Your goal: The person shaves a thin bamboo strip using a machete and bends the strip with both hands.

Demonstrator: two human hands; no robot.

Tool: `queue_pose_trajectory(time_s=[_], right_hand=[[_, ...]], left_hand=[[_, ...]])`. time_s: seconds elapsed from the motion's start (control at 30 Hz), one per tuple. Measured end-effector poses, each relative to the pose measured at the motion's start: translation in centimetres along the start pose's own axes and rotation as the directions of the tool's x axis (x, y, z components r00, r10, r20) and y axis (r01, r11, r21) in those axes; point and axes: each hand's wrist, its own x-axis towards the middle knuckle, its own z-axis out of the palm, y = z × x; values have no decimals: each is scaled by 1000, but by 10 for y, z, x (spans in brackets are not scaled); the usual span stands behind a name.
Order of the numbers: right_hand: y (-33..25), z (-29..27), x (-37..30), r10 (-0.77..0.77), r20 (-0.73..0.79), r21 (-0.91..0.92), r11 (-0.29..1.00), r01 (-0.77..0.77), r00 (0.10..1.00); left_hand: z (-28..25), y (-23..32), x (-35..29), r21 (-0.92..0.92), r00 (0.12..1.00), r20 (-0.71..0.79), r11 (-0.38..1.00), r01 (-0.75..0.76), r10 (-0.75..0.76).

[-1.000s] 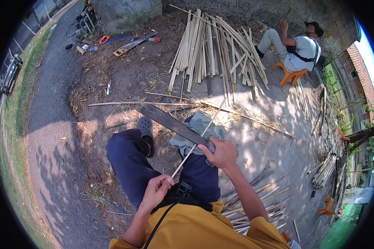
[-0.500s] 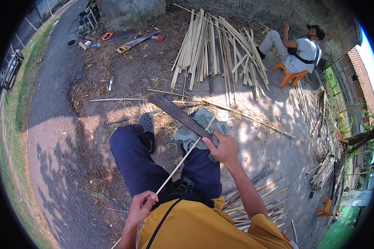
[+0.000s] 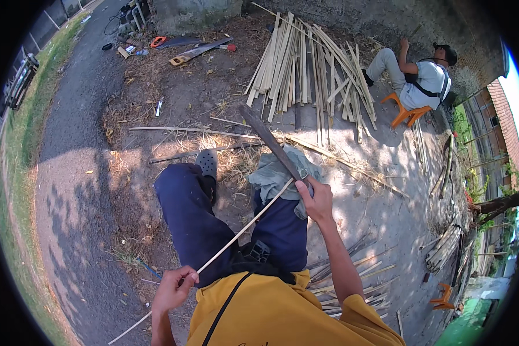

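Observation:
Between thumb and fingers, my left hand [image 3: 175,288] pinches a thin pale bamboo strip [image 3: 236,237] beside my left hip. The strip slants up across my lap, and its tail sticks out past the hand at lower left. My right hand [image 3: 317,202] is closed round a machete [image 3: 274,145] with a dark, broad blade, whose handle is mostly hidden by the fingers. The blade points away and to the left over my right knee. At the blade's base, by my right thumb, the strip's upper end meets it. A grey-green cloth [image 3: 269,176] covers that knee.
Ahead lies a big pile of split bamboo slats [image 3: 282,66]. Handsaws [image 3: 199,52] rest on the ground at far left. A person [image 3: 424,81] sits on an orange stool [image 3: 406,112] at far right. More strips [image 3: 363,282] lie beside my right hip.
My left hand has moved down and left with the strip, and more of its tail now shows. The machete has turned to point more steeply away. The view has shifted slightly.

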Motion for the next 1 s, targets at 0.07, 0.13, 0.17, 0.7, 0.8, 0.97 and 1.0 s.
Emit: queue_pose_trajectory(time_s=[0.07,0.13,0.17,0.7,0.8,0.97,1.0], right_hand=[[12,2,-6,-14,-69,161,987,25,998],[11,0,-11,31,-80,269,963,-9,996],[12,-2,-13,75,-85,368,929,-39,994],[-10,-21,-17,17,-39,206,979,-8,999],[-13,-13,-13,-59,-52,102,993,64,997],[-15,-11,-4,-89,39,-18,996,90,995],[-14,-11,-3,-86,41,-19,996,87,995]], left_hand=[[-9,11,3,59,999,40,998,10,-12],[-18,17,4,67,996,88,997,28,-34],[-19,21,9,77,995,91,997,30,-37],[119,105,201,-491,930,356,865,99,96],[136,99,216,-542,932,337,837,75,135],[138,97,225,-607,914,381,783,136,137],[137,96,226,-613,916,378,778,140,133]])
